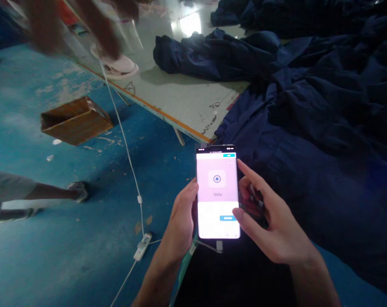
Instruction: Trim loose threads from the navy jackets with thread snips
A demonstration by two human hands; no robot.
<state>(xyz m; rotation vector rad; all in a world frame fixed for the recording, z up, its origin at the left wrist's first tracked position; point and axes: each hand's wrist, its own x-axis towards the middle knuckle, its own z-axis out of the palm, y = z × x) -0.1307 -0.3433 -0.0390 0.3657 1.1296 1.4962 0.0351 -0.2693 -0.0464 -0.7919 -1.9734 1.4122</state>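
A lit smartphone point(216, 187) is upright in the middle of the head view, its screen facing me with a round icon, the word "Vela" and a blue button. My left hand point(182, 217) is closed around the phone's left edge, thumb along its side. At the right edge is my right hand point(273, 226); its thumb tip lies over the screen beside the blue button, and its index finger reaches the upper right side. The other right fingers curl behind and are partly hidden. A white cable with a plug point(219, 246) shows just below the phone.
Dark blue fabric point(292, 94) is heaped over the table point(187, 102) and hangs at right. A cardboard box point(78, 121), a power strip point(143, 246) and a white cable are at left. Another person's leg point(52, 191) shows left; a blurred person with a pale shoe point(121, 68) is at the table.
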